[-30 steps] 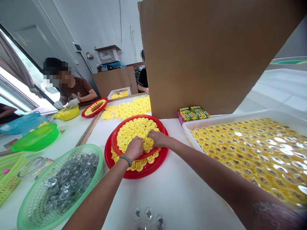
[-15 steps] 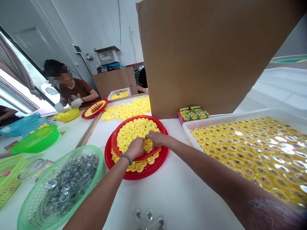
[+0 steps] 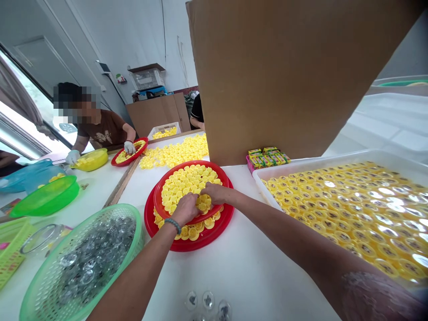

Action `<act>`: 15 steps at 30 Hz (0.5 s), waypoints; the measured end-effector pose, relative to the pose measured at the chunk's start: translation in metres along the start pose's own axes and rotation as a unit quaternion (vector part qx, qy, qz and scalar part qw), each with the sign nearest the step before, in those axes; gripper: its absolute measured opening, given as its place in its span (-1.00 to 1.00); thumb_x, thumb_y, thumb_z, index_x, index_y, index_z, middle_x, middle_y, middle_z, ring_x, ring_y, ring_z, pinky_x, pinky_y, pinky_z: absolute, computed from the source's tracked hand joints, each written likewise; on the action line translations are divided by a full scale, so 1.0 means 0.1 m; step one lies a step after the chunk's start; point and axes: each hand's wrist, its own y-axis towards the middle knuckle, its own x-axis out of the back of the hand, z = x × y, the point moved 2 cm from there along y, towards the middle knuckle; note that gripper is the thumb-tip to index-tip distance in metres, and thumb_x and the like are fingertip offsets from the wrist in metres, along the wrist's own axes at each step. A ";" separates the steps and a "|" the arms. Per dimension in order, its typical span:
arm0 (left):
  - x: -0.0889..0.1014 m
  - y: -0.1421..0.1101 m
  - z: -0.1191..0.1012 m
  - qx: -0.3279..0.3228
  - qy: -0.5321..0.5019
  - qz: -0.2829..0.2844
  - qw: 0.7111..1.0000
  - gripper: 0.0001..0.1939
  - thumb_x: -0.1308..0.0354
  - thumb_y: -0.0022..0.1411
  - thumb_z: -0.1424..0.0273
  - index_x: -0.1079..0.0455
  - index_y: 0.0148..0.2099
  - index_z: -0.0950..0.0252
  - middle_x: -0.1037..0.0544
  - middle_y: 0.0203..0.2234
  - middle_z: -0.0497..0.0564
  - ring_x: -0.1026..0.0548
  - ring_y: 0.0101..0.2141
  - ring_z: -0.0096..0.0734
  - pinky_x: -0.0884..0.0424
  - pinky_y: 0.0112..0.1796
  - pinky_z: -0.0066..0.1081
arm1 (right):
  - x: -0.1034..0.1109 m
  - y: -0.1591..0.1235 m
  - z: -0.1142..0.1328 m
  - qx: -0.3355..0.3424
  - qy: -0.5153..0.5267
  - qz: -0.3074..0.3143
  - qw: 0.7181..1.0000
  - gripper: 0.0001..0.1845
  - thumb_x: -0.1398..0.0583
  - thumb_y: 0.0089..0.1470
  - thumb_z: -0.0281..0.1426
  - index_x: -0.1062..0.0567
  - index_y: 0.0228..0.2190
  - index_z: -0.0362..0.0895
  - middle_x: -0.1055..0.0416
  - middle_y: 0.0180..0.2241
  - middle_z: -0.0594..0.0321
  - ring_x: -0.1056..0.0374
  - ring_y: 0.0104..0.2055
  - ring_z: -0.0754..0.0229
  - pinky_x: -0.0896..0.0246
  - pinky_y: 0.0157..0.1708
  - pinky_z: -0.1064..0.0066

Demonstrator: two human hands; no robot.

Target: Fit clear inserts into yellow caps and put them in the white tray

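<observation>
Many small round yellow caps [image 3: 182, 182] cover an upper red plate [image 3: 219, 173]. It sits on a larger red tray [image 3: 214, 234] with more yellow caps around it. My left hand [image 3: 187, 207], with a braided band at the wrist, is at the plate's near side, its fingers curled down onto the caps. Close beside it on the right, my right hand [image 3: 216, 193] has its fingers bent and pinched at the caps too. Both sets of fingertips are partly hidden among the yellow pieces. A few clear domes with dark figures [image 3: 207, 300] lie on the white table near me.
A green basket [image 3: 133, 249] of clear domes stands left. On the right is a white tray [image 3: 267, 194] of yellow pieces with dark figures. A cardboard sheet [image 3: 267, 80] rises behind small boxes [image 3: 269, 158]. Across the table, a gloved co-worker [image 3: 107, 129] reaches over a red tray [image 3: 143, 148].
The co-worker's one gloved hand has gone from the yellow basin to the red tray beside it. My hands stay at the caps with barely any shift. The view has moved slightly.
</observation>
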 end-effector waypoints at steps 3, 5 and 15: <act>0.01 -0.01 0.02 -0.007 -0.006 -0.012 1.000 -0.52 -0.23 -0.03 0.28 -0.36 -0.02 0.31 -0.47 -0.17 0.14 -0.44 -0.18 -0.17 -0.31 -0.26 -0.38 | 0.02 -0.03 -0.02 0.006 0.006 -0.012 1.000 -0.34 -0.35 -0.18 -0.34 -0.34 0.00 -0.06 -0.23 -0.09 0.11 -0.31 -0.12 0.10 -0.22 -0.18 0.40; 0.00 -0.02 0.03 -0.015 -0.012 -0.021 1.000 -0.53 -0.21 -0.01 0.27 -0.35 -0.02 0.30 -0.47 -0.16 0.12 -0.44 -0.19 -0.19 -0.32 -0.27 -0.39 | 0.04 -0.04 -0.03 0.004 0.008 -0.012 1.000 -0.35 -0.34 -0.16 -0.35 -0.33 0.02 -0.07 -0.22 -0.08 0.10 -0.31 -0.10 0.09 -0.22 -0.17 0.40; 0.10 -0.09 0.03 -0.036 -0.021 -0.002 0.999 -0.44 -0.25 -0.06 0.32 -0.29 0.04 0.25 -0.43 -0.09 0.10 -0.42 -0.13 -0.18 -0.33 -0.22 -0.39 | 0.01 -0.01 -0.02 -0.014 0.015 0.031 0.999 -0.29 -0.34 -0.21 -0.34 -0.30 0.03 -0.08 -0.21 -0.05 0.07 -0.32 -0.09 0.01 -0.26 -0.16 0.33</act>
